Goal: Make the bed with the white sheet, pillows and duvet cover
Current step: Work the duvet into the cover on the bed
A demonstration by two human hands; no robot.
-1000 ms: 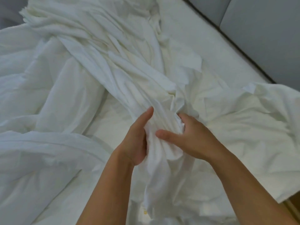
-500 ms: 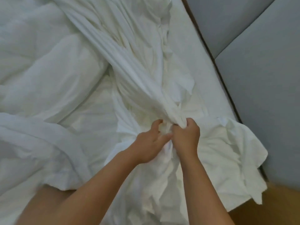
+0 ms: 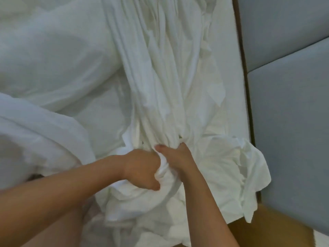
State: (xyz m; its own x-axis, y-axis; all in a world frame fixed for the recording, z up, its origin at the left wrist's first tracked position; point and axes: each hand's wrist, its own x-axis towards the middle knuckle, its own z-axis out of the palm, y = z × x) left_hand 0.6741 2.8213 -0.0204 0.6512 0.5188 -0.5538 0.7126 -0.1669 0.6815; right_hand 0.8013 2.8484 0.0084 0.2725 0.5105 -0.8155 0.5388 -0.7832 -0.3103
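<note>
The bed (image 3: 229, 72) fills most of the view, its bare mattress strip showing along the right edge beside grey padded wall panels (image 3: 288, 122). A puffy white duvet (image 3: 53, 56) lies heaped across the left side, with another thick fold bulging at the lower left. Down the middle runs the white sheet (image 3: 160, 72), gathered into long pleats that converge toward the near edge, where the loose end spills over the bed's corner in crumpled folds.

The left hand (image 3: 142, 168) grips a bunch of this fabric in a closed fist, fingers curled round it. The right hand (image 3: 175, 155) sits touching it, just beside, fingers wrapped over the gathered pleats with the thumb pressed along the top. Both hold the same bundle at the point where the pleats meet.

The step in hand looks like drawing the bunched sheet toward the foot so it can be spread. To do this well, the hands should separate along the hem to find an edge or corner, rather than hauling on the whole rope of cloth. The duvet likely needs shifting clear first, since its weight may pin the sheet's left side.
</note>
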